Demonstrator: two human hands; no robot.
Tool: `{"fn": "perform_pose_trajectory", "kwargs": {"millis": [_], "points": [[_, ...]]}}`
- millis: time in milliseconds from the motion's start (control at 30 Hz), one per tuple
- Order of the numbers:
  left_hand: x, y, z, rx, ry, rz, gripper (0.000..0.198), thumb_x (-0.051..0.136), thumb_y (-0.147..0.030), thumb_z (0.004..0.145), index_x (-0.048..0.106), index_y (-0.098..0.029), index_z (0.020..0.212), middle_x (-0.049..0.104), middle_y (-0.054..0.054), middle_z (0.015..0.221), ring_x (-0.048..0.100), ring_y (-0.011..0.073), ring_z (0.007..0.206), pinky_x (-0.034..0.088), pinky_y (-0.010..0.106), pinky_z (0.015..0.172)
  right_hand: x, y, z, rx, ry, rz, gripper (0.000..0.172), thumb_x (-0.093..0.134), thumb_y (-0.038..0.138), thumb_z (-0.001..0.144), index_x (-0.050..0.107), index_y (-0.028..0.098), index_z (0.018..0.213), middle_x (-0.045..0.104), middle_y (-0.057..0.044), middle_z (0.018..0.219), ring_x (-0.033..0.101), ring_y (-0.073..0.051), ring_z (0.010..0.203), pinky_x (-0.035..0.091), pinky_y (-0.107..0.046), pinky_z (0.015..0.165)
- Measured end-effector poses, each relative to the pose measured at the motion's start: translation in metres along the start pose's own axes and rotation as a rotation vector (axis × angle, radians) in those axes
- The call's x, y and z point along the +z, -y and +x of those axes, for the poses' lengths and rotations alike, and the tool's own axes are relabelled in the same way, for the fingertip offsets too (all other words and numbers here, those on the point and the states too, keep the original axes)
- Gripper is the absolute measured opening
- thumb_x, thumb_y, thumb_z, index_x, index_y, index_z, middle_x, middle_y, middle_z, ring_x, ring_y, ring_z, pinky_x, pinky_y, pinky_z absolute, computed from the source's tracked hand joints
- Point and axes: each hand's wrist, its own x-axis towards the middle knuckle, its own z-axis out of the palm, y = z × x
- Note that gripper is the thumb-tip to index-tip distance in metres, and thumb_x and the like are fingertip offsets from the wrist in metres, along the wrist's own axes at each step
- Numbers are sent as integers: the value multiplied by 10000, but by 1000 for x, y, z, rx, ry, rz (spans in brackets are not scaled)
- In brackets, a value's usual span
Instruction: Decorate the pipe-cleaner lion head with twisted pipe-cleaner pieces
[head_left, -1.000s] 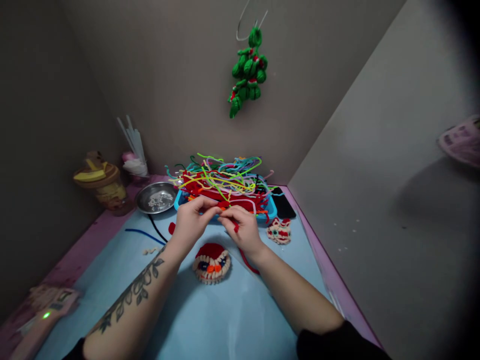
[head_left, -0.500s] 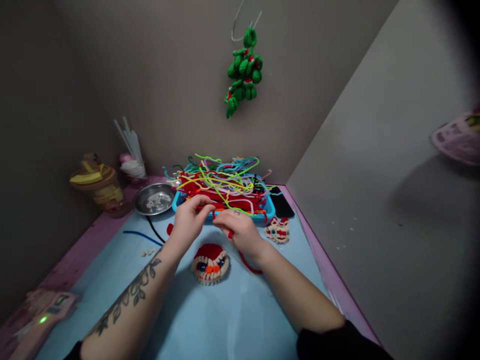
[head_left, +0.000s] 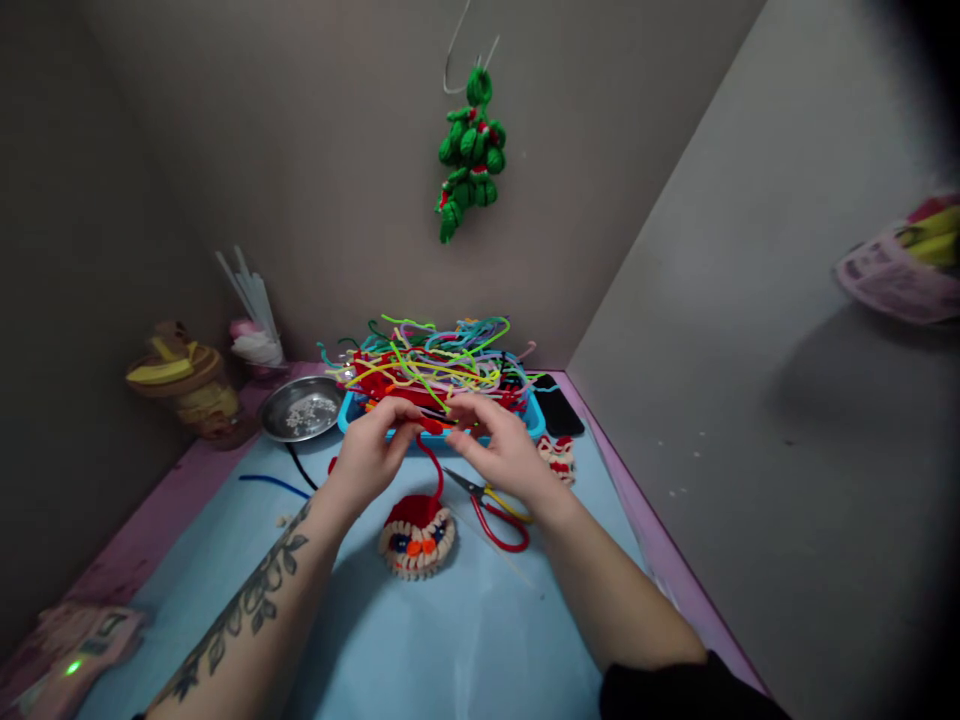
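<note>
My left hand (head_left: pixel 379 440) pinches a red pipe cleaner (head_left: pixel 430 456), with a bent or coiled upper part at the fingertips. Its tail hangs down in a curve toward a round lion-like face (head_left: pixel 417 540) in cream, red, blue and orange on the mat; I cannot tell whether they touch. My right hand (head_left: pixel 495 445) is just to the right, thumb and fingers apart, close to the red piece. Under it lie scissors (head_left: pixel 499 520) with red and yellow handles, blades pointing up and left.
Behind my hands, a blue basket (head_left: pixel 537 420) overflows with coloured pipe cleaners. To its left stands a metal bowl (head_left: pixel 274 418) of small pale pieces. A black phone (head_left: pixel 561 410) and a second lion-like face (head_left: pixel 559 458) lie right. Several green knitted-looking pieces (head_left: pixel 472 145) hang on the wall.
My right hand has loosened, its thumb and fingers spreading away from the red pipe cleaner. The scissors have come into view, and the pipe cleaner's tail now hangs below my left hand.
</note>
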Motion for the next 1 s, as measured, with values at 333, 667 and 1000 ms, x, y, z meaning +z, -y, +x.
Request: {"fn": "perform_pose_trajectory", "kwargs": {"millis": [333,667,1000], "points": [[16,-18,1,-353,65,-568,294,679,-225,743,500,-199,974,619,20,908,621,154,867,509,279,743,16,6,-4,-19,-157,-23,111,602,156,813,692,191,867,708,-26,828,650,-151,761,507,-262,690],[24,-19,1,-839,67,-943,303,809,-338,606,631,-139,749,601,-15,615,540,80,534,446,206,549,21,-8,-9,-292,-268,-318,178,492,159,897,648,199,975,684,-80,895,622,-200,865,507,-348,806],[46,-26,-8,-817,-115,-1086,332,808,-361,608,569,-137,664,565,-39,593,500,51,520,401,177,536,36,-21,-14,-403,-324,-336,212,502,106,876,652,206,989,664,-86,873,604,-203,827,524,-360,756]]}}
